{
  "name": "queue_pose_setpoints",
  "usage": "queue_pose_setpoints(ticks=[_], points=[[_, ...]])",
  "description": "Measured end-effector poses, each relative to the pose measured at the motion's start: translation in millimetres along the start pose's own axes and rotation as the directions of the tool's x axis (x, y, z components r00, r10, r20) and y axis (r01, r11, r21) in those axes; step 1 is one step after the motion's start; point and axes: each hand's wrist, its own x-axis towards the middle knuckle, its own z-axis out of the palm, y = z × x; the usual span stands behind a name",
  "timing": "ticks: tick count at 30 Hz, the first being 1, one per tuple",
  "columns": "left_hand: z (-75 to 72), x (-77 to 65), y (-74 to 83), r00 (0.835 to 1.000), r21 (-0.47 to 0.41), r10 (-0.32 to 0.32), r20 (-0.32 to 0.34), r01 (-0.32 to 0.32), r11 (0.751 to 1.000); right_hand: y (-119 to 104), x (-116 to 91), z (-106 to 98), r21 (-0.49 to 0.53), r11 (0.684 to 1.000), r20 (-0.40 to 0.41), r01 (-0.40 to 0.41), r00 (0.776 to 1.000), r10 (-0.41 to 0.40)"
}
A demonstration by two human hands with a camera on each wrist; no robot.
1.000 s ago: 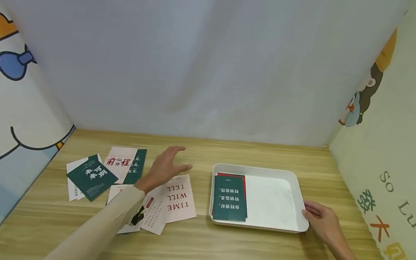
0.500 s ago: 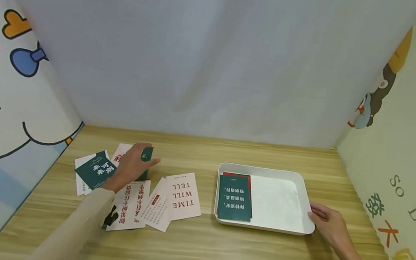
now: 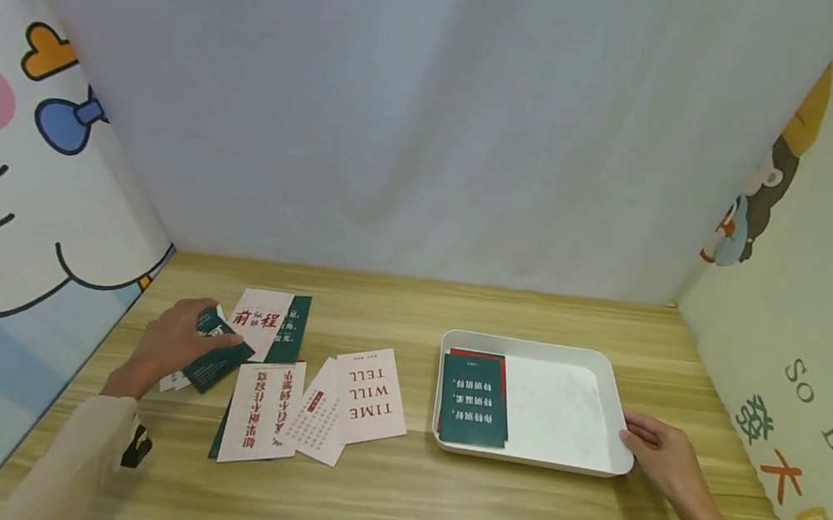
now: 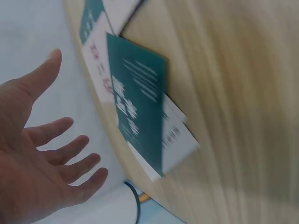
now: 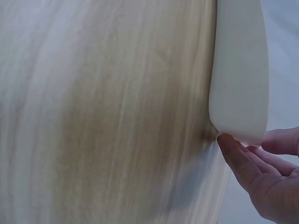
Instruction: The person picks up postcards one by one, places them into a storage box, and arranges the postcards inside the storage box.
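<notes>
The left hand [image 3: 171,339] has swung left, away from the pink "TIME WILL TELL" card [image 3: 371,395], and now lies flat, fingers straight, on the dark green card [image 3: 214,362] left of it, gripping nothing yet. The right hand [image 3: 661,459], fingers relaxed, keeps touching the white plastic tray [image 3: 616,413] at its right corner, well right of that pink card.

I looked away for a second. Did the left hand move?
Yes. The left hand went left, away from the white tray, past the TIME WILL TELL card, and is now over the dark green card near the cartoon wall.
</notes>
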Motion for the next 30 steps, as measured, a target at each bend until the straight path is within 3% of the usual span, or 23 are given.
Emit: queue_pose_setpoints(ticks=[5,9,13,17,20,22,24,26,30], points=[[-2.1,-15.5,-33.9,0.998,0.108,0.002,0.060,-0.009,0.994,-0.5,0.6,2.9,0.003,1.000,0.000,0.008,1.000,-0.008],[-0.6,-20.8,-53.4,0.993,0.120,-0.035,0.117,0.020,0.993,-1.1,1.1,5.0,0.003,1.000,0.001,0.012,1.000,-0.012],[3.2,-21.6,-59.0,0.981,0.090,-0.081,0.175,0.066,0.994,-2.1,1.3,3.9,-0.002,1.000,0.005,0.002,1.000,-0.002],[6.0,-19.7,-57.8,0.977,0.078,-0.113,0.184,0.100,0.992,-2.4,-0.8,1.6,0.000,1.000,0.005,-0.002,1.000,0.002],[7.9,-15.8,-60.8,0.983,0.051,-0.123,0.136,0.117,0.992,-2.4,-2.0,0.5,0.005,1.000,0.005,-0.001,1.000,0.001],[10.0,-12.0,-65.3,0.986,0.007,-0.157,0.058,0.157,0.988,-2.3,-2.0,0.0,0.007,1.000,0.002,0.002,1.000,-0.002],[12.5,-8.2,-70.6,0.979,-0.040,-0.202,-0.025,0.201,0.979,-2.2,-1.6,-0.4,0.011,1.000,0.003,0.001,1.000,-0.001],[14.9,-5.0,-75.3,0.962,-0.084,-0.262,-0.081,0.255,0.963,-1.8,-1.5,-0.5,0.011,1.000,0.003,-0.001,1.000,0.001],[15.3,1.1,-80.8,0.945,-0.104,-0.313,-0.093,0.304,0.947,-2.1,-2.8,-0.2,0.006,1.000,0.005,-0.002,1.000,0.002]])
